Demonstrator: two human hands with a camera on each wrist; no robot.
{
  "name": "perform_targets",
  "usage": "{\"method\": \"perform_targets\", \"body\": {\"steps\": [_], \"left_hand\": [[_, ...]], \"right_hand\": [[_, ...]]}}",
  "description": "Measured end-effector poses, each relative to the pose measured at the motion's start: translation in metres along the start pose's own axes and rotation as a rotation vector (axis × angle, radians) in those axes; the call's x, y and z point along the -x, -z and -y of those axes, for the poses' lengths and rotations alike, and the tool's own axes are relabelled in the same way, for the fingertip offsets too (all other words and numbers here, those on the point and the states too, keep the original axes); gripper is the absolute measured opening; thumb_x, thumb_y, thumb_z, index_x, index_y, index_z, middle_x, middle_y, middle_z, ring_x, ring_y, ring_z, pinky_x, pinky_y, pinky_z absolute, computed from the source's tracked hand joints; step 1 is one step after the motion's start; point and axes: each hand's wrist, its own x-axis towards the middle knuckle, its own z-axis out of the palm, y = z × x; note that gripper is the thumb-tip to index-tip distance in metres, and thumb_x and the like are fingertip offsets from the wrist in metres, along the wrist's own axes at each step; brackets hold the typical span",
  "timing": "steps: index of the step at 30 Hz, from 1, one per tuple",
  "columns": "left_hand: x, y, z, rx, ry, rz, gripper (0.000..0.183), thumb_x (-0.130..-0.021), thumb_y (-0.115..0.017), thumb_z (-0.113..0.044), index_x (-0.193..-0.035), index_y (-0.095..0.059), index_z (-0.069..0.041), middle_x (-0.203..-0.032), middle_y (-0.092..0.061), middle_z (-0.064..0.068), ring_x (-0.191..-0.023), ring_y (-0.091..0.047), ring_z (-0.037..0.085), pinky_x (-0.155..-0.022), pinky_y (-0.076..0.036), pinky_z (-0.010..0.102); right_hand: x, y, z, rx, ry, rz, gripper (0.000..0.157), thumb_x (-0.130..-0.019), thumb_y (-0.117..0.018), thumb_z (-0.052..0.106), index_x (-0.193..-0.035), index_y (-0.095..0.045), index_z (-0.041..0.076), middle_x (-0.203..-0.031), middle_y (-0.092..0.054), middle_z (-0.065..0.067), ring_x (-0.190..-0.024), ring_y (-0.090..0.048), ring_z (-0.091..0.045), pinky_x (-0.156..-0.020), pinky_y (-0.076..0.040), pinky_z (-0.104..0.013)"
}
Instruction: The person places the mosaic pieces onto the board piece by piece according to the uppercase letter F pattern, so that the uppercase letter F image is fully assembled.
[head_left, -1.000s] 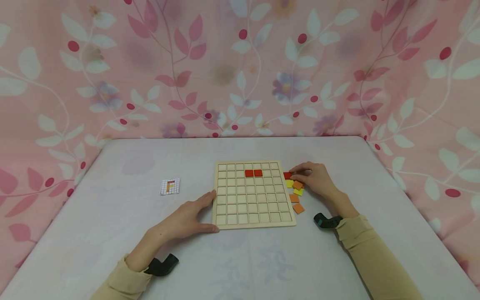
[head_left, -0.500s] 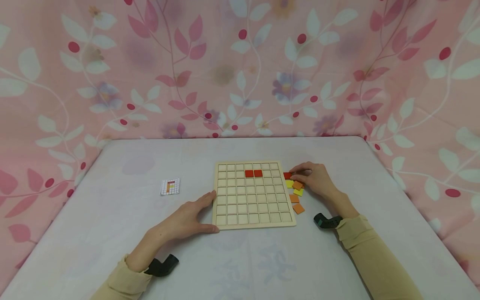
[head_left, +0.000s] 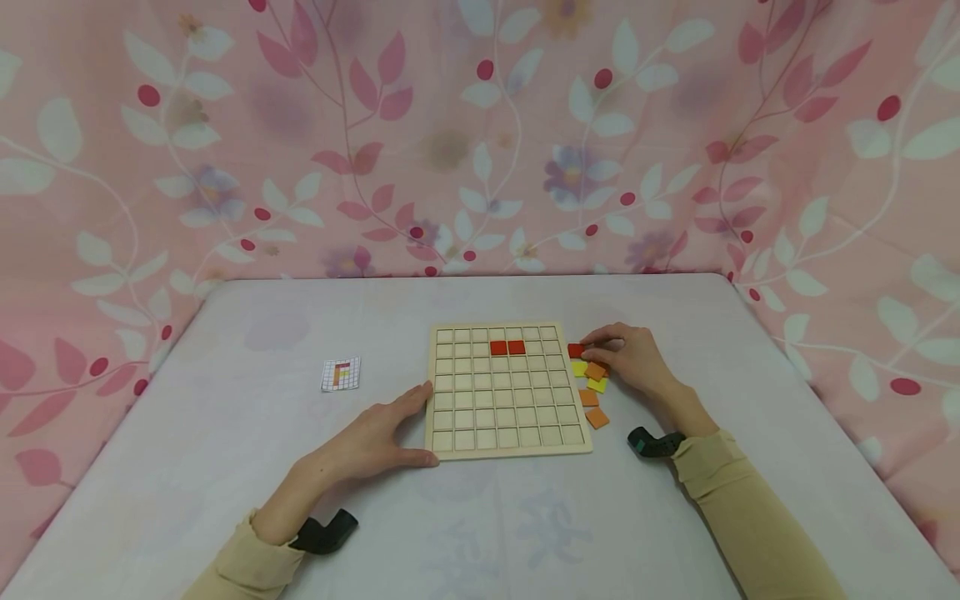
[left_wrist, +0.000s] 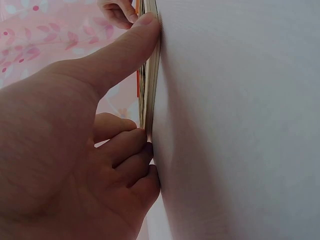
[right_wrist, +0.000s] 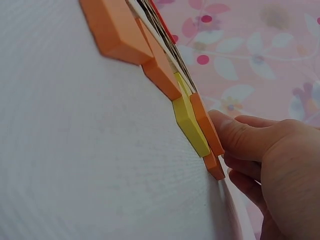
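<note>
Pale wooden board [head_left: 503, 391]: in the head view, flat near the middle of the white table [head_left: 187, 433], its grid of squares facing up.
Red pair [head_left: 516, 347]: two tiles side by side in the second row from the far edge.
Left hand [head_left: 367, 440]: thumb and index finger spread wide, touching the board's near-left corner and left edge.
Right hand [head_left: 636, 358]: thumb and index finger drawn narrow, pinching the right end of a loose red tile [head_left: 575, 351] just beside the board's right edge.
Loose yellow and orange tiles: along that same edge, nearer the person than the red tile; an orange tile [head_left: 595, 371] partly overlaps a yellow tile [head_left: 597, 385].
Patterned card [head_left: 341, 375]: on the table, left of the board and apart from it.
Sleeves [head_left: 757, 517]: tan, a black device [head_left: 655, 442] at each wrist.
Board edge, left wrist view: seen side-on, the left thumb resting against it and the other fingers bent near its far end; the right hand shows at the top.
Tile row, right wrist view: orange and yellow pieces beside the board, the right thumb behind an orange one; fingertips and red tile hidden here.
</note>
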Motion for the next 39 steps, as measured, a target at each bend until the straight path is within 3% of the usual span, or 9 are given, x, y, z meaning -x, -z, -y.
{"method": "perform_targets", "body": {"steps": [3,9,17,21,28,39], "left_hand": [[0.0,0.0,0.0,-0.001,-0.004,-0.001,0.104,-0.078,-0.082,-0.051,-0.159,-0.028,-0.016,-0.163,-0.031,0.002,-0.149,-0.03,0.023,-0.119,-0.03,0.048],[0.0,0.001,-0.001,-0.001,-0.004,-0.004,0.103,-0.078,-0.082,-0.051,-0.159,-0.029,-0.015,-0.163,-0.031,0.003,-0.149,-0.03,0.024,-0.119,-0.03,0.049],[0.001,0.0,-0.002,-0.004,-0.016,0.003,0.104,-0.078,-0.082,-0.05,-0.159,-0.029,-0.013,-0.163,-0.032,0.004,-0.149,-0.031,0.024,-0.119,-0.031,0.048],[0.001,0.001,-0.003,-0.01,-0.021,-0.003,0.104,-0.078,-0.082,-0.05,-0.159,-0.029,-0.013,-0.162,-0.032,0.004,-0.149,-0.031,0.024,-0.119,-0.031,0.048],[0.002,0.002,-0.004,-0.012,-0.037,-0.006,0.103,-0.079,-0.081,-0.05,-0.158,-0.029,-0.011,-0.162,-0.033,0.007,-0.148,-0.032,0.027,-0.118,-0.032,0.05],[0.001,0.001,-0.002,-0.003,-0.012,0.002,0.103,-0.079,-0.082,-0.05,-0.159,-0.027,-0.014,-0.163,-0.03,0.003,-0.15,-0.029,0.023,-0.12,-0.03,0.047]], "right_hand": [[0.0,0.0,0.001,-0.002,-0.008,0.0,0.022,-0.086,-0.08,0.024,-0.104,-0.078,0.012,-0.105,-0.074,-0.008,-0.103,-0.065,-0.024,-0.087,-0.048,-0.035],[0.0,0.001,0.002,0.0,-0.023,-0.016,0.025,-0.084,-0.082,0.025,-0.104,-0.077,0.011,-0.106,-0.074,-0.011,-0.104,-0.064,-0.029,-0.093,-0.048,-0.046],[-0.001,0.004,0.006,0.005,-0.071,-0.002,0.024,-0.088,-0.078,0.031,-0.107,-0.076,0.017,-0.107,-0.072,-0.006,-0.104,-0.06,-0.025,-0.091,-0.046,-0.042],[-0.006,0.005,0.012,0.004,-0.049,-0.005,0.025,-0.089,-0.076,0.036,-0.107,-0.076,0.019,-0.106,-0.073,-0.002,-0.105,-0.06,-0.023,-0.093,-0.046,-0.042],[-0.018,0.001,0.028,-0.035,0.042,-0.028,0.023,-0.087,-0.079,0.029,-0.105,-0.077,0.014,-0.105,-0.075,-0.005,-0.103,-0.063,-0.023,-0.092,-0.048,-0.048],[-0.027,-0.019,0.045,-0.074,0.016,-0.027,0.022,-0.086,-0.08,0.031,-0.102,-0.078,0.017,-0.103,-0.075,-0.001,-0.101,-0.063,-0.021,-0.093,-0.049,-0.045]]}}
